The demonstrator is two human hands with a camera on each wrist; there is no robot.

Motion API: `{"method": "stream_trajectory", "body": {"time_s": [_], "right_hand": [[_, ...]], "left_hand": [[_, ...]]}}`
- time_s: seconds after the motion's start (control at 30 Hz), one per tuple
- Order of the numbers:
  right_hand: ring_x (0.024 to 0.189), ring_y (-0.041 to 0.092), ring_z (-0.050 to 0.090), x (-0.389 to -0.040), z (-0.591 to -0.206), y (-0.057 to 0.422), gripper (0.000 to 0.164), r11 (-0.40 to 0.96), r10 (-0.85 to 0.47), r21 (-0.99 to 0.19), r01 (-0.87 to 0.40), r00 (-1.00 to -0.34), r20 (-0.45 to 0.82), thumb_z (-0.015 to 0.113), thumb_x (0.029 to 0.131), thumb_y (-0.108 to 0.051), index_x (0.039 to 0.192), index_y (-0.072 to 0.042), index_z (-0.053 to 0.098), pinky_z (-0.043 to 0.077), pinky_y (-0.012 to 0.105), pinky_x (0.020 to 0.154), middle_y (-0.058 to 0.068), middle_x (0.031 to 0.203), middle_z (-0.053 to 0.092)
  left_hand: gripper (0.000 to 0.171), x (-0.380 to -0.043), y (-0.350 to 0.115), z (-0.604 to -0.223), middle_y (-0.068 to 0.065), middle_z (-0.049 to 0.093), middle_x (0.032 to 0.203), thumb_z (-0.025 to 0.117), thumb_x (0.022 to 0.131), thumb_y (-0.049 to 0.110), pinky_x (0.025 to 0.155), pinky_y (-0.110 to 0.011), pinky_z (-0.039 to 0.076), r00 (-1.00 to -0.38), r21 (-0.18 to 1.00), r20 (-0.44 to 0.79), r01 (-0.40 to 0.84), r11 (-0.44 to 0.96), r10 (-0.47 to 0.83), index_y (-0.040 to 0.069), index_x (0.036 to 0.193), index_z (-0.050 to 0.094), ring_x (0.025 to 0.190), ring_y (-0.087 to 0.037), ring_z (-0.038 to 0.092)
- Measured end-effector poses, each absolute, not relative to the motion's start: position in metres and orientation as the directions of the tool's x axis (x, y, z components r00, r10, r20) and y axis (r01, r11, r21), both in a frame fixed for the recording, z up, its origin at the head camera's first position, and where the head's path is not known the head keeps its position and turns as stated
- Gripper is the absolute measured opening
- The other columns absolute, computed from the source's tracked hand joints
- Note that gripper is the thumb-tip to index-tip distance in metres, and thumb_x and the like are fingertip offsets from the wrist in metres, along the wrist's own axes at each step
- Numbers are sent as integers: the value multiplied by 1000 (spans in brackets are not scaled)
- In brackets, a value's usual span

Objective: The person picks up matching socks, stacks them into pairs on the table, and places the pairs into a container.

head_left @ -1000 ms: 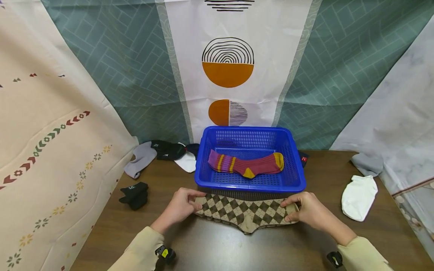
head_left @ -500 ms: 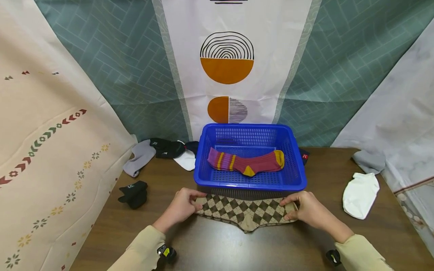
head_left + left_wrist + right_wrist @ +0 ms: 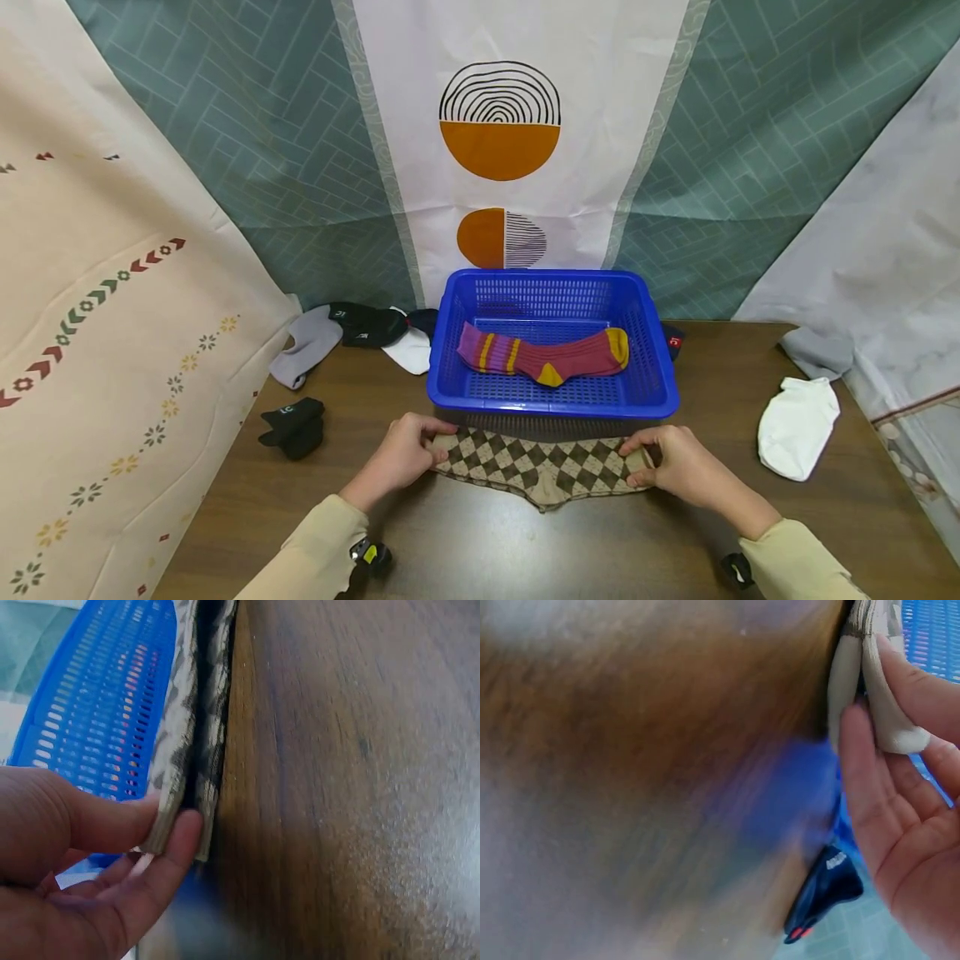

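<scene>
Wooden table (image 3: 517,554), printed backdrop (image 3: 585,142), cream cloth (image 3: 112,350)

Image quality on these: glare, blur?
Head: fairly crisp, with bright glare on the table below the argyle fabric. Left wrist: soft focus, glare at right edge. Right wrist: table smeared and hazy, plus a blurred blue patch, likely reflecting the blue basket.

Tiny pale lettering (image 3: 288,409), not surely legible, marks the nearer left black sock (image 3: 302,435), the far-left black sock (image 3: 369,331) and a red patch (image 3: 675,342) on the far right dark sock (image 3: 670,331).
</scene>
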State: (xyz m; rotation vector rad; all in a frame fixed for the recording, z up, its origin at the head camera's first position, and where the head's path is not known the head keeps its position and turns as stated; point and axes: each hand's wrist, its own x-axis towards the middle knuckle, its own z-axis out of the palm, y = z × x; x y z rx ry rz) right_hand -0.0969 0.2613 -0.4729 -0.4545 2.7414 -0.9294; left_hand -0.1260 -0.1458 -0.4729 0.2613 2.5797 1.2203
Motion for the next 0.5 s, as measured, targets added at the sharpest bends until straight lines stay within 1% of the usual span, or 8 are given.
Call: {"method": "stream_trajectory", "body": {"time_s": [0.07,0.13,0.23,0.27,0.37,0.5], "right_hand": [[71,2,55,-95,-470,260,25,777,-349,-580,-245,-934,-73,82,68,-27,91,-23,71,45,21,60,-10,88,68],[79,3,59,-93,-465,259,22,804,-340,-528,-273,-940,-31,81,70,-29,89,-25,71,48,24,67,-12,91,69],[87,6,62,-88,-453,255,19,842,-320,-443,-309,-946,51,80,70,-30,86,-27,71,51,31,76,-15,89,68],[87,8,63,-86,-449,254,18,848,-316,-424,-317,-946,77,80,71,-30,86,-26,70,51,33,76,-14,88,67],[87,9,62,-79,-439,245,17,856,-319,-380,-351,-936,147,80,72,-27,86,-24,70,51,35,76,-13,89,66],[87,6,59,-74,-438,227,16,825,-383,-350,-444,-894,231,80,72,-21,85,-22,69,52,32,74,-13,88,64]], "left_hand": [[30,-125,-146,-471,-5,66,75,73,74,-1,46,-24,44,-949,753,-168,51,656,267,10,102,72,53,-8,56],[29,-123,-145,-467,-3,68,79,73,74,2,51,-23,45,-958,723,-155,58,689,243,11,101,72,59,-7,56],[24,-120,-144,-461,-1,68,83,75,75,8,59,-25,46,-974,663,-96,91,743,204,11,99,73,68,-11,56],[23,-118,-142,-458,-1,68,85,75,75,10,61,-26,46,-979,647,-70,103,755,193,11,97,73,72,-12,57],[18,-113,-135,-452,-1,64,81,74,77,13,62,-27,44,-981,596,13,163,786,193,10,94,72,72,-14,55],[14,-107,-123,-450,1,61,76,73,78,16,59,-23,43,-968,535,78,243,809,239,10,90,71,67,-8,51]]}}
